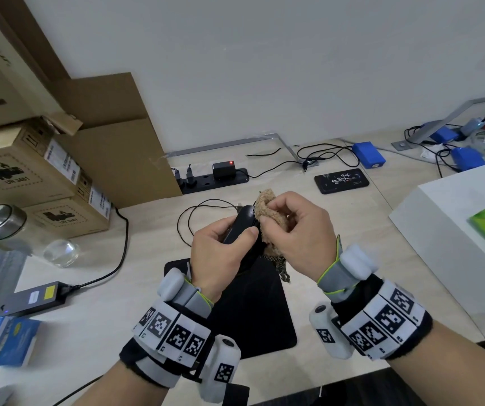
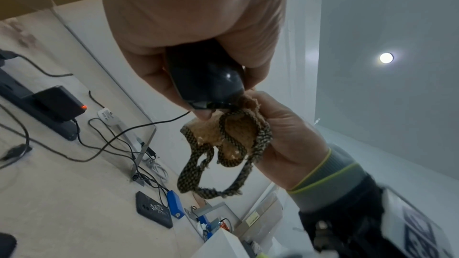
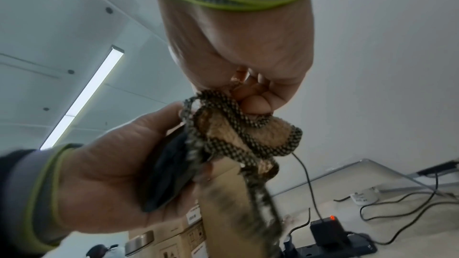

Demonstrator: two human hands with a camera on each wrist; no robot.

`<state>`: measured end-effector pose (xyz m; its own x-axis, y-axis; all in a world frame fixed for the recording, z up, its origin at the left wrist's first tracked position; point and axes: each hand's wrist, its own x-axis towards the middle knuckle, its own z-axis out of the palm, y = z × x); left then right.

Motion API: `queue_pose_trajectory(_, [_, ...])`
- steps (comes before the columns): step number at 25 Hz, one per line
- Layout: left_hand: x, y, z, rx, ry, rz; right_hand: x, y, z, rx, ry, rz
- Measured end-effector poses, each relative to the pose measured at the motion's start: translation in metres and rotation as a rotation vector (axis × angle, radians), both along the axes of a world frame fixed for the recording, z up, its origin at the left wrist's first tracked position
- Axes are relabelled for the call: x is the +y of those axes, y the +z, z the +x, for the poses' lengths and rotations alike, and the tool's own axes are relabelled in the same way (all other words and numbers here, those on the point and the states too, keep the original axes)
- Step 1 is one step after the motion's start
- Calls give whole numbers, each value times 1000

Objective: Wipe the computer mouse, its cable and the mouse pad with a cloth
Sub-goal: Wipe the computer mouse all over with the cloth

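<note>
My left hand (image 1: 226,244) grips the black computer mouse (image 1: 239,225) lifted above the black mouse pad (image 1: 253,312). Against the mouse's right side my right hand (image 1: 282,221) presses a bunched tan cloth (image 1: 270,212) with a checkered dark hem. The left wrist view shows the mouse (image 2: 206,79) in my fingers and the cloth (image 2: 231,134) hanging from the right hand (image 2: 280,130). The right wrist view shows the cloth (image 3: 238,136) pinched by curled fingers, touching the mouse (image 3: 168,168). The thin black cable (image 1: 200,206) loops on the table behind the mouse.
Cardboard boxes (image 1: 30,171) and a glass jar with a metal lid (image 1: 3,227) stand at the left. A power strip (image 1: 212,180) and a phone (image 1: 340,180) lie at the back. A white box (image 1: 455,230) stands right, a power adapter (image 1: 39,297) front left.
</note>
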<state>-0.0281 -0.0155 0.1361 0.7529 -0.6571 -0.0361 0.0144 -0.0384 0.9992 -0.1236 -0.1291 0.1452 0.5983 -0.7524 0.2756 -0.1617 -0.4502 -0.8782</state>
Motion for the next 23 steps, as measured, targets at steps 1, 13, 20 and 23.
queue_pose_trajectory(1, [1,0,0,-12,-1,9,-3,1,1,6,-10,-9])
queue_pose_trajectory(13, [2,-4,1,-98,15,35,-3,-2,6,-12,-46,48])
queue_pose_trajectory(20, [4,-7,3,-115,23,41,-7,-4,8,34,-76,38])
queue_pose_trajectory(23, [3,-6,6,-102,23,42,-9,-6,8,-13,-98,114])
